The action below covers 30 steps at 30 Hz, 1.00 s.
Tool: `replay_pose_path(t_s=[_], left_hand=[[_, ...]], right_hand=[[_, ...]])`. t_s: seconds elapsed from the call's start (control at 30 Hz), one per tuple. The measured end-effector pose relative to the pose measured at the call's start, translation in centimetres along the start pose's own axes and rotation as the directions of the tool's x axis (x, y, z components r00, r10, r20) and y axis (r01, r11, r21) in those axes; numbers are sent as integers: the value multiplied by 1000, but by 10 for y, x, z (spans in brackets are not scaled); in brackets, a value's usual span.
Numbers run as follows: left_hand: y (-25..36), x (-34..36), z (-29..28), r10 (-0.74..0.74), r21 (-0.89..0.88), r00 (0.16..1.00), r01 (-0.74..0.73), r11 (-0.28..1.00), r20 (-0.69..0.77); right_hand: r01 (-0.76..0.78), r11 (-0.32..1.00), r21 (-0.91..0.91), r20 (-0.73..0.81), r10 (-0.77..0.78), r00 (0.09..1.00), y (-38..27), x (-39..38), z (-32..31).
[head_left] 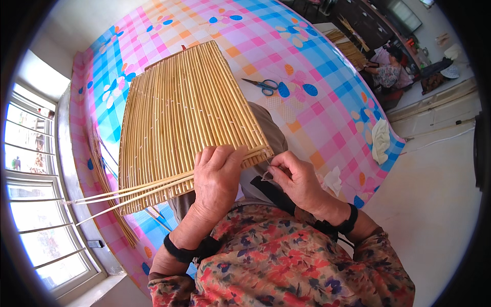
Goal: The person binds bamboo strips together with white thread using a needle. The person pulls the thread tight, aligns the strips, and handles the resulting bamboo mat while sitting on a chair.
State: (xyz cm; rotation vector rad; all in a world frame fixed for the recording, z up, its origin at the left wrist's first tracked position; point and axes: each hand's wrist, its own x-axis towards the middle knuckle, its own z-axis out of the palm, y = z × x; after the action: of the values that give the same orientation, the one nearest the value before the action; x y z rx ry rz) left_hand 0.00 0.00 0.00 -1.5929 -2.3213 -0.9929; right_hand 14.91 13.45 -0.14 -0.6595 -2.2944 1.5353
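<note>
A panel of straw-coloured reeds (179, 110), bound side by side with rows of light thread, lies across my lap. Over its near edge my left hand (217, 176) is closed, pressing several loose reeds (128, 190) against the panel; their free ends stick out to the left. At the panel's near right corner my right hand (294, 176) pinches a thin thread (267, 175) between thumb and fingertips. The thread runs up to the corner of the panel. My left palm and the reeds under it are hidden.
Dark-handled scissors (266, 87) lie on the checked, flowered sheet right of the panel. Loose reeds (110, 192) lie by the barred window (38, 204) on the left. Crumpled white tissue (381, 140) sits near the sheet's right edge. Another person (389, 71) sits at the far right beside more reeds.
</note>
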Motion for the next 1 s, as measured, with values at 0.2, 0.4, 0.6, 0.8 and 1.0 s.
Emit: replay_pose_path(t_s=[0.2,0.4,0.6,0.8,1.0], left_hand=[[-2,-4,5,15,-19,1000,-15,1000,-2],[-3,-1,7,45,-13,999,-45,999,-14],[-4,-5,10,69,-21,997,-69,997,-24],[-3,-8,15,63,6,998,-63,998,-25],[-3,-4,5,61,12,998,-61,998,-17]], right_hand=[[92,989,-116,-12,-95,995,-4,4,3],[194,947,-255,-39,-210,977,4,10,6],[252,915,-316,-24,-273,962,-1,16,7],[327,773,-543,105,-324,940,-4,20,0],[168,935,-314,210,-104,972,-22,65,-21]])
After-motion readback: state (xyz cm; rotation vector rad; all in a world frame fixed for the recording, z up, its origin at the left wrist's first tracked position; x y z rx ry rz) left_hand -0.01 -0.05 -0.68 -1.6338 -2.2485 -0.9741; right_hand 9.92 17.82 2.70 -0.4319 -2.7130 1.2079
